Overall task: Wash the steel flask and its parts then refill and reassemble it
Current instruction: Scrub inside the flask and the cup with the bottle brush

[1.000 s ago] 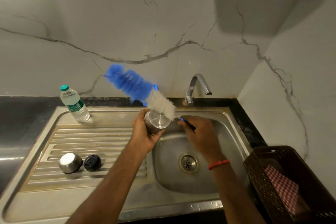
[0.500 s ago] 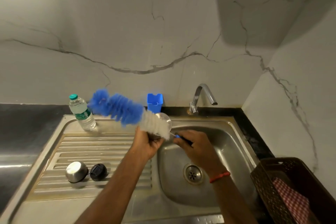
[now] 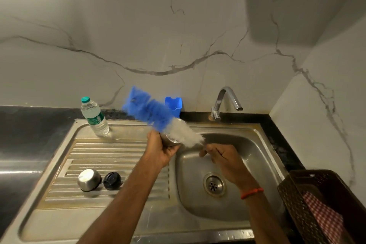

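the left hand grips the steel flask over the sink while the right hand pinches the bottle brush handle, bristles across the flask.

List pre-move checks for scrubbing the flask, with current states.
1. Left hand grips the round steel flask: ok.
2. Right hand holds the long blue-and-white bristle brush by its handle: ok.
3. Bristles inside flask: not ok, they lie outside it.
4. Flask mouth direction: cannot tell, blurred.
5. Curved chrome tap running: not ok, no stream visible.
6. Steel cup and black round stopper parked on drainboard: ok.
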Motion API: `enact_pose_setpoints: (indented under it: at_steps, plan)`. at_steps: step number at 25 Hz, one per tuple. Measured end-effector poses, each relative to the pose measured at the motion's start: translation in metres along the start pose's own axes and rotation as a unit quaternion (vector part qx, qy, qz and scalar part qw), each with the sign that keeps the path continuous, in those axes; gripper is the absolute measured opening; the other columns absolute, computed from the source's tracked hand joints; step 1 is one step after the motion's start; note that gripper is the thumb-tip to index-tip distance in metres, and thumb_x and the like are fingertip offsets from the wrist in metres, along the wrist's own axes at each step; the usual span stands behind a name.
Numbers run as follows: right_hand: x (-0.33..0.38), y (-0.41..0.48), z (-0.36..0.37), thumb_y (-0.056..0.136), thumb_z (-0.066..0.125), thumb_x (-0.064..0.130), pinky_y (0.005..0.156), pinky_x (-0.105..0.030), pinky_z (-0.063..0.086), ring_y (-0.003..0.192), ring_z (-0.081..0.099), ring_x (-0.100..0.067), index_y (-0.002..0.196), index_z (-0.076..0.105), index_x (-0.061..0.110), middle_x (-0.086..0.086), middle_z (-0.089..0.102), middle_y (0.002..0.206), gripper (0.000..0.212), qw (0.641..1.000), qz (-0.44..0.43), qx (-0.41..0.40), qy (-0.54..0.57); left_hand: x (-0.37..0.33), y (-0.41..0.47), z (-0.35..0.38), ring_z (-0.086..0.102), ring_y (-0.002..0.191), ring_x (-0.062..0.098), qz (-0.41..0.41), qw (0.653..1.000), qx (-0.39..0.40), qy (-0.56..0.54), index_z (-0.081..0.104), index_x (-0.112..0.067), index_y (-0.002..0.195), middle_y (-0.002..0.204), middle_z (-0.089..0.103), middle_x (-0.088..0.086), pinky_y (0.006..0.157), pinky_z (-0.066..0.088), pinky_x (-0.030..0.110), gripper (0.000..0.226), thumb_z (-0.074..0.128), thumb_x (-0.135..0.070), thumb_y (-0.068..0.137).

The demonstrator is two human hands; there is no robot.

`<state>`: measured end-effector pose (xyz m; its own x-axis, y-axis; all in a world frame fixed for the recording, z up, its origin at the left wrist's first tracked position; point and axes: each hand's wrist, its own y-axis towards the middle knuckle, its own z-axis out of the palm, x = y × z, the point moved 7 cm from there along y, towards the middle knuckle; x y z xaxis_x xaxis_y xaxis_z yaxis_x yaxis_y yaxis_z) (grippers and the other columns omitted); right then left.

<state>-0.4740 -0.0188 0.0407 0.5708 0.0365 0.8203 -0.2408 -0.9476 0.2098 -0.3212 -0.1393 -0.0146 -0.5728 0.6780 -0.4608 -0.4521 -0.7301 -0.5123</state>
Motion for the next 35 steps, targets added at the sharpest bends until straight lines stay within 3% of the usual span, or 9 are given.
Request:
enact_pose_setpoints:
  at_steps: [3, 7, 13, 19, 22, 25, 28, 31, 35]
  plan:
    - [0.008, 0.01, -0.017, 0.101, 0.048, 0.043, 0.072, -0.037, 0.054, 0.072, 0.064, -0.009, 0.083, 0.071, 0.028, 0.003, 0.07, 0.076, 0.034, 0.997, -0.014, -0.052, -0.052, 0.005, 0.003, 0.002, 0.073, 0.103, 0.038, -0.013, 1.0, -0.013, 0.001, 0.06, -0.014, 0.133, 0.122, 0.071, 0.02, 0.068, 0.063, 0.047, 0.057, 0.077, -0.034, 0.083]
    - [0.033, 0.014, 0.017, 0.103, 0.047, 0.031, 0.066, -0.012, 0.043, 0.07, 0.061, 0.0, 0.083, 0.071, 0.014, 0.012, 0.065, 0.073, 0.036, 0.997, -0.036, 0.041, -0.047, 0.014, 0.001, 0.003, 0.072, 0.105, 0.036, -0.008, 1.0, -0.013, -0.009, 0.058, -0.009, 0.136, 0.12, 0.071, 0.02, 0.07, 0.065, 0.048, 0.047, 0.064, -0.033, 0.096]
    - [0.021, 0.013, -0.016, 0.103, 0.048, 0.027, 0.07, -0.011, 0.043, 0.075, 0.061, 0.004, 0.079, 0.063, 0.034, 0.013, 0.063, 0.073, 0.03, 0.998, 0.01, -0.039, -0.056, 0.003, 0.003, 0.002, 0.073, 0.105, 0.035, -0.011, 1.0, -0.013, -0.005, 0.064, -0.012, 0.13, 0.119, 0.073, 0.018, 0.079, 0.063, 0.047, 0.057, 0.078, -0.034, 0.079]
    - [0.023, 0.004, 0.006, 0.098, 0.048, 0.05, 0.064, -0.017, 0.046, 0.068, 0.06, -0.004, 0.076, 0.066, 0.033, 0.007, 0.063, 0.069, 0.033, 0.998, -0.036, 0.026, -0.041, -0.001, -0.004, -0.006, 0.073, 0.106, 0.037, 0.013, 1.0, -0.013, -0.006, 0.058, -0.015, 0.137, 0.125, 0.07, 0.019, 0.069, 0.063, 0.045, 0.059, 0.076, -0.038, 0.086]
    - [0.034, 0.011, -0.006, 0.099, 0.056, 0.033, 0.069, -0.012, 0.046, 0.074, 0.062, 0.001, 0.077, 0.063, 0.04, 0.022, 0.066, 0.074, 0.024, 0.998, -0.04, -0.031, -0.038, -0.002, -0.003, -0.005, 0.073, 0.104, 0.039, 0.001, 1.0, -0.026, -0.002, 0.055, -0.018, 0.137, 0.127, 0.068, 0.021, 0.07, 0.061, 0.047, 0.072, 0.085, -0.035, 0.074]
    - [0.055, 0.016, 0.015, 0.095, 0.056, 0.036, 0.069, -0.012, 0.046, 0.075, 0.063, -0.001, 0.085, 0.067, 0.043, 0.018, 0.068, 0.076, 0.017, 0.996, -0.071, 0.033, -0.031, 0.001, -0.005, -0.003, 0.073, 0.104, 0.036, 0.003, 0.999, -0.023, 0.029, 0.055, -0.017, 0.14, 0.124, 0.07, 0.019, 0.07, 0.061, 0.044, 0.056, 0.072, -0.035, 0.09]
    - [0.026, -0.003, -0.002, 0.093, 0.051, 0.045, 0.063, -0.022, 0.044, 0.064, 0.055, -0.01, 0.082, 0.073, 0.038, -0.004, 0.065, 0.074, 0.026, 0.999, -0.008, 0.048, 0.008, -0.011, -0.007, -0.006, 0.071, 0.108, 0.036, 0.031, 0.996, 0.015, 0.081, 0.041, -0.035, 0.146, 0.127, 0.068, 0.015, 0.082, 0.061, 0.055, 0.068, 0.075, -0.032, 0.087]
    - [-0.007, -0.014, -0.039, 0.089, 0.051, 0.048, 0.056, -0.026, 0.041, 0.054, 0.048, -0.017, 0.085, 0.075, 0.033, -0.005, 0.057, 0.061, 0.028, 0.996, 0.083, -0.033, 0.021, -0.037, -0.01, -0.019, 0.065, 0.109, 0.037, 0.079, 0.984, -0.027, 0.156, 0.022, -0.054, 0.144, 0.124, 0.059, 0.013, 0.086, 0.058, 0.058, 0.092, 0.073, -0.008, 0.083]
    - [-0.018, -0.011, -0.056, 0.093, 0.051, 0.045, 0.045, -0.019, 0.033, 0.047, 0.039, -0.01, 0.095, 0.073, 0.028, 0.002, 0.043, 0.052, 0.028, 0.99, 0.108, -0.088, 0.004, -0.052, -0.007, -0.026, 0.068, 0.101, 0.04, 0.109, 0.949, -0.021, 0.296, 0.046, -0.027, 0.138, 0.116, 0.067, 0.017, 0.083, 0.059, 0.058, 0.092, 0.083, -0.003, 0.057]
